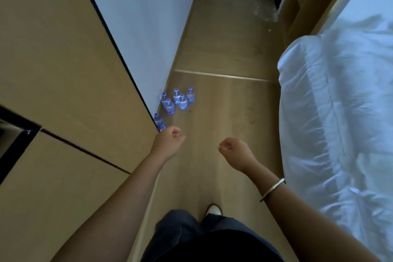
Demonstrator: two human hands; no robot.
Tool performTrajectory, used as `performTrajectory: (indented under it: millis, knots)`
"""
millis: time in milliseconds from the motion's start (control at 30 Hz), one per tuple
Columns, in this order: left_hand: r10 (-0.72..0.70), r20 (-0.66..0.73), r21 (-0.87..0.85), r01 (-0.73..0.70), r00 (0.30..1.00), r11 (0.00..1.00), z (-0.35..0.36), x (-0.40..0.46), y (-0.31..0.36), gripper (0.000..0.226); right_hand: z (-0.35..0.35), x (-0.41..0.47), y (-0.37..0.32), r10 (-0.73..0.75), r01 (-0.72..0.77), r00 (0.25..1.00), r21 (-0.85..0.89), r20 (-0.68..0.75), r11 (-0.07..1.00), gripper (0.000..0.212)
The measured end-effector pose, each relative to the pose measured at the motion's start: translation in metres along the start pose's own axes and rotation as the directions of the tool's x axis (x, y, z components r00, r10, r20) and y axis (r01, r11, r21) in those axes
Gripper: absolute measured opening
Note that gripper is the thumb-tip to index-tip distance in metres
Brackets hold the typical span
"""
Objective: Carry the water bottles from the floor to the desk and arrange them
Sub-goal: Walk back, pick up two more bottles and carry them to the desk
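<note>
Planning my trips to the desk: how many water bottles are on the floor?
7 visible: five clustered by the wall, one nearer along the desk edge, and one cap peeking out beside the left hand. More may be hidden.

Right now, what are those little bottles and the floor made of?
The bottles look like clear plastic: see-through bodies, blue caps, printed labels. The floor looks like matte wood or wood-look laminate, with brown plank grain; which of the two is unclear.

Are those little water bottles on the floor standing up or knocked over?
Standing up. The water bottles show blue caps on top with their bodies below, clustered on the wooden floor by the wall; none lies on its side.
</note>
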State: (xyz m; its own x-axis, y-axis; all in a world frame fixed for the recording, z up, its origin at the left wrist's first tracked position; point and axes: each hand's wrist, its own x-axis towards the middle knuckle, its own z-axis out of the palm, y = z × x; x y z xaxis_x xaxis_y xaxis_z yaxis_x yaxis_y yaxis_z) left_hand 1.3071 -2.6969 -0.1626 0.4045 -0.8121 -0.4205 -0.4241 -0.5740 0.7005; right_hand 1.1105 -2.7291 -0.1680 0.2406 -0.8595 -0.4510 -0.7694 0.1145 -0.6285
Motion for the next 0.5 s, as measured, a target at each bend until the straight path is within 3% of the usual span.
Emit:
performTrajectory:
  millis: [367, 500]
  knots:
    - [-0.057, 0.064, -0.016, 0.058, 0.996, 0.998, 0.002, 0.171, 0.076, 0.037, -0.057, 0.178, -0.036, 0.028, -0.028, 0.997, 0.001, 0.077, 1.0, 0.027]
    - [-0.053, 0.077, 0.015, 0.052, 0.996, 0.999, 0.0, 0.261, 0.092, 0.006, -0.068, 0.263, -0.061, 0.055, -0.055, 0.994, -0.003, 0.092, 0.998, 0.027]
